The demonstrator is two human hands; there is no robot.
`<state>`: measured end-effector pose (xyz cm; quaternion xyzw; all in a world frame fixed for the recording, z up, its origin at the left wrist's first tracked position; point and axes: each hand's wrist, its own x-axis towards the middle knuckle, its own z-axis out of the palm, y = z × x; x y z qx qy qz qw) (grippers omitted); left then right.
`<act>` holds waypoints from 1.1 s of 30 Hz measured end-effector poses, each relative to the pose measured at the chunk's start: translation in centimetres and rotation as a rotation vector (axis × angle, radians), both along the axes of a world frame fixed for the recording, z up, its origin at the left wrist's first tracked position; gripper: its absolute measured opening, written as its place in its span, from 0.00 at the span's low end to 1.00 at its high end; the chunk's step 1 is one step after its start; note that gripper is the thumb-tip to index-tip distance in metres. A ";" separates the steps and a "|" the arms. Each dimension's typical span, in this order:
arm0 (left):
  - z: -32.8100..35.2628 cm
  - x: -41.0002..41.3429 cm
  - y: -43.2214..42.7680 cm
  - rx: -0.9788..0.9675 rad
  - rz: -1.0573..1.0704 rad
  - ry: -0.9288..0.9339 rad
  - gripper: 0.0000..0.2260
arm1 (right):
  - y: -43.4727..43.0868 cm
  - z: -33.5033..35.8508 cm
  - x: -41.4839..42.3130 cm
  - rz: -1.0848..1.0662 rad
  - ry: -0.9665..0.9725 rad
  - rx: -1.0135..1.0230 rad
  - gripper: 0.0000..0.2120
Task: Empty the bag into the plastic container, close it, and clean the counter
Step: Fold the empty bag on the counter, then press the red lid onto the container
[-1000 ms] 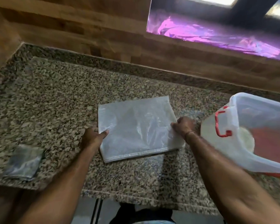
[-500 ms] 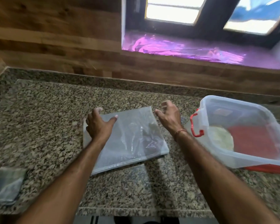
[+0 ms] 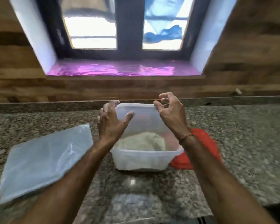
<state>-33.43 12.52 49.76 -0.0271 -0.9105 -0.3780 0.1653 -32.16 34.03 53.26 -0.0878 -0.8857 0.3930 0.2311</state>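
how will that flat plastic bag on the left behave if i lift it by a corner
Probably floppy: the bag looks like thin clear film lying flat, so it should droop from wherever you grip. Likely very light, since nothing bulges inside. Its glossy surface may slide easily on the polished counter if pushed.

a dark-framed window (image 3: 129, 26) is letting in bright daylight, its two panes sitting side by side. something blue (image 3: 163, 34) is showing blurred through the right pane. a glossy purple sill (image 3: 123, 69) is catching reflections below, and wooden panelling (image 3: 14, 88) is running beside and beneath it.
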 end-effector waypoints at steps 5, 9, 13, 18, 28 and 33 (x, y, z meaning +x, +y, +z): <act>-0.2 2.7 12.8 0.055 -0.160 -0.263 0.32 | 13.0 -3.4 2.3 -0.096 -0.149 0.008 0.15; -1.2 3.6 18.5 -0.031 -0.212 -0.414 0.32 | 18.6 -6.5 3.4 -0.121 -0.238 0.002 0.16; -1.2 3.5 21.6 -0.077 -0.106 -0.349 0.26 | 22.4 -10.1 4.1 -0.090 -0.423 0.052 0.20; -1.0 3.4 24.3 -0.058 0.044 -0.304 0.23 | 26.2 -15.0 4.3 -0.141 -0.687 0.076 0.33; -2.3 2.9 24.9 -0.051 0.105 -0.269 0.22 | 30.3 -20.7 4.7 -0.352 -0.922 -0.129 0.45; -2.5 2.8 25.0 -0.061 0.083 -0.241 0.25 | 33.0 -21.3 5.6 -0.383 -0.730 -0.764 0.28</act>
